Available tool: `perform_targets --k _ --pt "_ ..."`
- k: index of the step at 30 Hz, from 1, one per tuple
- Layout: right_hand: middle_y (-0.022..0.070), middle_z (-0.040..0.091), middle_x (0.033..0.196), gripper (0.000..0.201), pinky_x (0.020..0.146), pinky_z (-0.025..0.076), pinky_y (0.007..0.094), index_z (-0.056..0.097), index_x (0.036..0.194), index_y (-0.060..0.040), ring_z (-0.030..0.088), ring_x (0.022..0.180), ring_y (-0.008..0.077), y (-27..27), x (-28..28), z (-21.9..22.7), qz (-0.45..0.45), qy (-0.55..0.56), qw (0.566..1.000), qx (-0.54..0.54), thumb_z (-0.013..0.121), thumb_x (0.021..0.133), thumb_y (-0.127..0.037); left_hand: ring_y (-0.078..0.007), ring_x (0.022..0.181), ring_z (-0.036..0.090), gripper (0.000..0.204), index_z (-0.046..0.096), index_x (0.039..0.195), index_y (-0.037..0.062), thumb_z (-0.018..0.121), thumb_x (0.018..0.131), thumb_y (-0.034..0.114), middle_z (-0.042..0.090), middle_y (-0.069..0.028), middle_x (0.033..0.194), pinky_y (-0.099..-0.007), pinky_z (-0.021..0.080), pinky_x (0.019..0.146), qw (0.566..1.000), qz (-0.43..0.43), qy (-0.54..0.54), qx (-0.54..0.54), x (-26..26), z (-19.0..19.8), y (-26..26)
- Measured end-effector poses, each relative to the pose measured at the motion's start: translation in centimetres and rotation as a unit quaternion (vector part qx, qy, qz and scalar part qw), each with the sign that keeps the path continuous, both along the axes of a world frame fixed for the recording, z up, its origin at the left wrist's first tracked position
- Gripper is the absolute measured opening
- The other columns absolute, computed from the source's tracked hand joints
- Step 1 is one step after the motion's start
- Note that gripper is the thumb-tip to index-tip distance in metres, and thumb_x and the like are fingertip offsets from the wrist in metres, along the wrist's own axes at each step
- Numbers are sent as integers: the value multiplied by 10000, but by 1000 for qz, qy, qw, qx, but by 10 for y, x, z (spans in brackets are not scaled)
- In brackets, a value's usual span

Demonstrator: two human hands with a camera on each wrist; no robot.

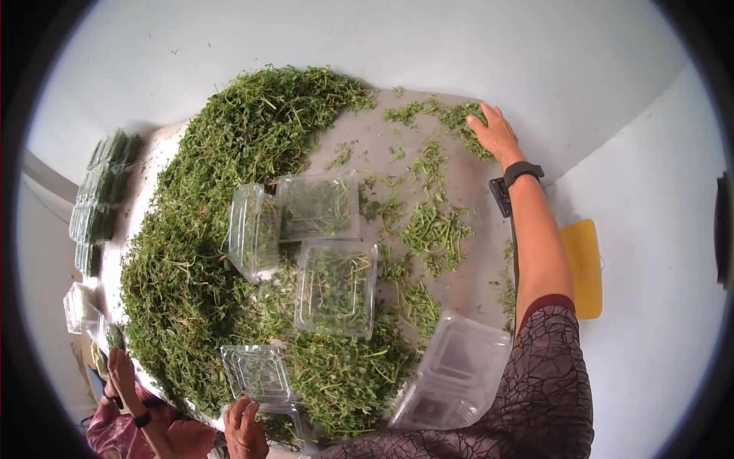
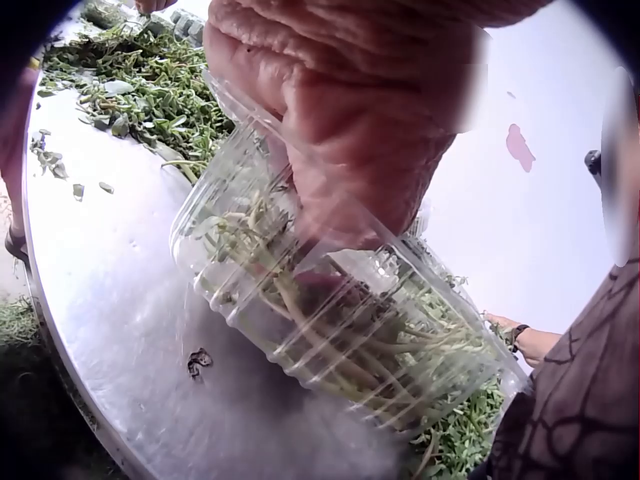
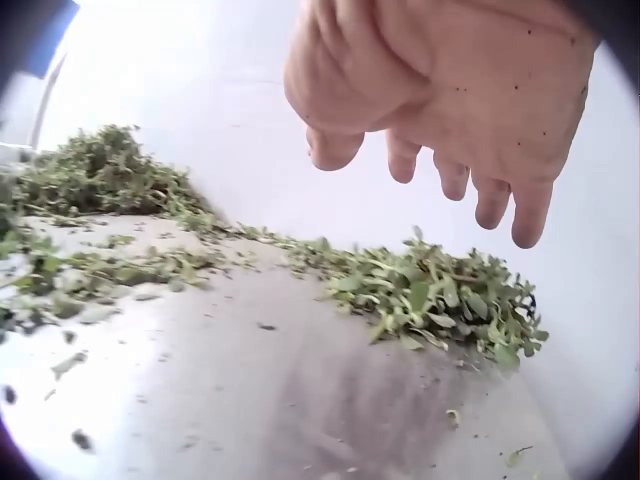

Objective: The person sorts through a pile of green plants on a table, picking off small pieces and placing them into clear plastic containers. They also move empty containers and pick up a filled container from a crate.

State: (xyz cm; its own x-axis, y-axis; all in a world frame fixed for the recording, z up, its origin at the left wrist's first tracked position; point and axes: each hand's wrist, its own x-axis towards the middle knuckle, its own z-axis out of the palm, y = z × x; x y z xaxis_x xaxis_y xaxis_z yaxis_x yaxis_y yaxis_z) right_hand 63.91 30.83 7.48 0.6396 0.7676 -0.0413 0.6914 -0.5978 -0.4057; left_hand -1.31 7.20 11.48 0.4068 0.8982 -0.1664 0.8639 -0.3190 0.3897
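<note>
My right hand (image 1: 497, 135) reaches to the far right edge of the table, over a small clump of leafy green stems (image 1: 463, 122). In the right wrist view its spread fingers hang just above that clump (image 3: 440, 300) and hold nothing. At the near side, my left hand (image 1: 245, 430) grips the hinge area of an open clear plastic clamshell box (image 1: 258, 373). The left wrist view shows its palm over the box wall, fingers curled down against it and partly hidden. Green stems lie inside this box (image 2: 330, 340).
A big heap of greens (image 1: 199, 229) covers the table's left and back. Clear boxes (image 1: 336, 287) with greens stand mid-table; an open clear box (image 1: 459, 359) lies near my right sleeve. Filled boxes (image 1: 103, 183) are stacked far left. Another person's hands (image 1: 122, 375) show lower left.
</note>
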Motion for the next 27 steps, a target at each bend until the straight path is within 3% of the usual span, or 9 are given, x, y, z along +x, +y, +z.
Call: perform_targets --k 5,8,9,11,16,24,27 --pt "66 224 1578 705 1187 161 485 355 1481 -251 154 1457 335 11 -13 -29 16 8 999 -37 422 902 -647 -405 1152 513 378 576 1245 63 556 871 8 552 -180 1264 -483 440 964 1000 -1 12 7 2 2 1" --pt "71 265 1564 621 1187 125 501 456 1426 -238 140 1463 318 5 -25 -29 141 51 989 15 482 914 -590 -403 1163 512 390 576 1254 74 571 869 13 553 -178 1266 -483 439 967 1000 -3 16 11 4 2 1" --pt "71 265 1564 621 1187 125 501 456 1426 -238 140 1463 318 -2 -33 -30 141 50 989 15 482 914 -590 -403 1163 512 390 576 1254 74 571 869 13 553 -178 1266 -483 439 967 1000 -3 15 11 4 1 1" --pt "90 268 1562 608 1182 113 521 476 1413 -229 133 1463 328 -13 -52 -31 254 30 967 -4 514 910 -567 -419 1108 511 483 549 1158 16 611 688 -76 524 -209 1216 -504 418 936 1000 -22 -12 19 5 1 3" --pt "112 280 1553 613 1178 117 528 484 1406 -211 126 1461 347 -67 -88 -27 350 17 936 -43 537 901 -554 -404 1105 513 450 549 1178 38 597 739 -49 530 -184 1229 -492 420 943 999 -14 -23 22 2 -3 2" --pt "132 266 1556 583 1171 147 530 488 1402 -192 140 1455 364 -162 -154 -10 455 10 888 -71 564 904 -485 -391 1124 508 497 531 1201 46 607 725 -74 531 -168 1234 -478 430 945 998 -28 -31 43 3 -3 1" --pt "131 322 1532 512 1155 184 547 536 1360 -178 185 1444 369 -174 -167 10 507 26 857 -87 574 915 -428 -391 1130 507 507 533 1200 48 616 715 -78 529 -169 1241 -474 429 949 998 -29 -40 46 0 -6 0"
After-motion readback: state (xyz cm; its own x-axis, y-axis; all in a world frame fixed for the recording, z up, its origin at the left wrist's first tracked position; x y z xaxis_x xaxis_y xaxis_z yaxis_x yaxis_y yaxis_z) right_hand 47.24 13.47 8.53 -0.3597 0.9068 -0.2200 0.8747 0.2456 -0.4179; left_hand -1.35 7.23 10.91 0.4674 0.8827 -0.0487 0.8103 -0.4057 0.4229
